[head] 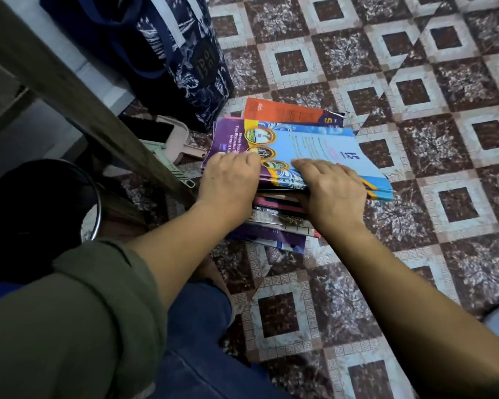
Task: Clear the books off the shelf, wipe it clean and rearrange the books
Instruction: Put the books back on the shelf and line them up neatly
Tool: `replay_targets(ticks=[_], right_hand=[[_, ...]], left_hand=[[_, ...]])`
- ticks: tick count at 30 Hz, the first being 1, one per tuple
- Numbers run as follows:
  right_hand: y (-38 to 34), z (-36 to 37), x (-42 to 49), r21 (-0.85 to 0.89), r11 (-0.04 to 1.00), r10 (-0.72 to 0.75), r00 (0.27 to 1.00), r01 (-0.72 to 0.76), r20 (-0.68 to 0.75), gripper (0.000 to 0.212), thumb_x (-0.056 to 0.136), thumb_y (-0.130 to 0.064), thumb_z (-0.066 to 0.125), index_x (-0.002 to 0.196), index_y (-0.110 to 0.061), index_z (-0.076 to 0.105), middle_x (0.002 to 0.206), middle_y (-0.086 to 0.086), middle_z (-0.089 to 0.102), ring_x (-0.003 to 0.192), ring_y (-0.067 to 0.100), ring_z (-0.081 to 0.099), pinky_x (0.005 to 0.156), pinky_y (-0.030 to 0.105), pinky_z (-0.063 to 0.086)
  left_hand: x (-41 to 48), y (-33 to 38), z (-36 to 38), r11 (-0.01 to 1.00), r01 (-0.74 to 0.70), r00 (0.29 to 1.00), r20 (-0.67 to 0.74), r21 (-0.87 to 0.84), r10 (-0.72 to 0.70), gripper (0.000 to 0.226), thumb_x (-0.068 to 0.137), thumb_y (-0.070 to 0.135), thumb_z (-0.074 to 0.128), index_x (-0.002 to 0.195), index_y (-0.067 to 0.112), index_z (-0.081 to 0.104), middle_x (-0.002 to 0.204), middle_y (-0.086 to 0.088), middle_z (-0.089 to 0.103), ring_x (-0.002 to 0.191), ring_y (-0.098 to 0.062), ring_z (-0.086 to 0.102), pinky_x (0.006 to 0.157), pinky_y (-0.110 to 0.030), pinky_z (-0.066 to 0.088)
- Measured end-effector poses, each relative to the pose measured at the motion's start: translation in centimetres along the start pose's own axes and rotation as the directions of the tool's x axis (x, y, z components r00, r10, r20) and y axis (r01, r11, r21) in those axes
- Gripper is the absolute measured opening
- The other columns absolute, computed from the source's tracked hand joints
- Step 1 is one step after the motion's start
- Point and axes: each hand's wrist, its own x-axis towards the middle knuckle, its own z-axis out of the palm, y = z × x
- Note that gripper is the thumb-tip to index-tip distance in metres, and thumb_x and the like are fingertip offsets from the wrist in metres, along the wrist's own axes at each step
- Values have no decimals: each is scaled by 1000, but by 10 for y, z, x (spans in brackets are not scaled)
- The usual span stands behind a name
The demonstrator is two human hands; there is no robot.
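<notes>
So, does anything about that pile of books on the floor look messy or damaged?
Yes. The stack is skewed, edges fanning out unaligned, and the orange book at its far side has a crumpled corner.

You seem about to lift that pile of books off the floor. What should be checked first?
1. Hands on the blue book: ok; left hand lies on it, right hand grips its near edge.
2. Lower books squared: not ok; they jut out unevenly.
3. Hold under the whole stack: cannot tell.
4. Room alongside: not ok; dustpan and tote bag sit close.
</notes>
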Motion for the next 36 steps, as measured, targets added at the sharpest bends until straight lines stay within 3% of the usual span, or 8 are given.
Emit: replay_targets(ticks=[5, 10, 13, 18, 22, 27, 31, 36], right_hand=[[-20, -70, -24, 32, 999, 11, 1000, -10, -27, 52, 56, -23, 85, 106, -21, 70, 91, 4, 72, 81, 28, 68, 73, 34, 48], [-60, -145, -56, -2, 1000, 5, 986, -5, 169, 42, 73, -39, 74, 111, -28, 63, 96, -2, 68, 87, 29, 63, 66, 31, 33], [-89, -164, -75, 41, 997, -71, 961, 62, 266, 40, 83, -45, 63, 118, -29, 51, 110, -5, 60, 101, 25, 59, 69, 32, 26], [-133, -174, -97, 102, 980, -194, 939, 171, 284, 50, 84, -52, 60, 124, -27, 45, 115, -2, 58, 105, 26, 59, 69, 33, 30], [-167, -169, -99, 50, 951, -310, 935, 306, 173, 41, 60, -32, 82, 90, -16, 58, 77, 4, 63, 65, 32, 63, 53, 29, 27], [-217, -166, -77, 148, 853, -511, 859, 501, 37, 39, 73, -37, 73, 105, -23, 57, 92, -2, 61, 84, 27, 63, 60, 32, 35], [-278, -186, -48, 166, 730, -637, 748, 663, -187, 40, 64, -35, 76, 100, -23, 63, 86, 0, 64, 75, 28, 63, 60, 33, 37], [-365, -216, -1, 90, 645, -582, 565, 759, -585, 23, 74, -29, 67, 97, -26, 67, 82, -2, 68, 73, 27, 64, 63, 33, 39]], left_hand=[[-22, -3, -46, 990, -117, 976, -176, 82, 130, 18, 62, 6, 67, 79, 10, 64, 64, -6, 63, 54, -28, 61, 55, -28, 43], [-68, -13, -113, 990, -127, 982, 148, 64, 116, 43, 75, 27, 71, 116, 24, 58, 106, 1, 65, 98, -28, 62, 78, -37, 49], [-100, -16, -143, 987, -127, 971, 218, 103, 102, 48, 78, 32, 65, 125, 33, 54, 113, 3, 65, 103, -24, 61, 80, -34, 49], [-155, -16, -171, 970, -121, 960, 272, 209, 61, 36, 83, 32, 61, 118, 32, 53, 111, 4, 63, 102, -20, 60, 78, -31, 42], [-205, -42, -191, 978, 53, 958, 265, 204, -107, 29, 83, 42, 61, 109, 32, 55, 107, 3, 64, 99, -23, 62, 78, -34, 46], [-279, -97, -218, 902, 315, 906, 190, 296, -379, 33, 82, 46, 60, 113, 33, 55, 109, 6, 66, 98, -24, 64, 68, -31, 41], [-333, -130, -257, 787, 510, 845, -31, 348, -534, 34, 77, 41, 67, 109, 29, 64, 95, -5, 70, 84, -34, 67, 63, -33, 42], [-373, -166, -291, 651, 722, 685, -374, 233, -625, 33, 75, 26, 73, 107, 25, 65, 91, -12, 68, 79, -39, 65, 63, -40, 44]])
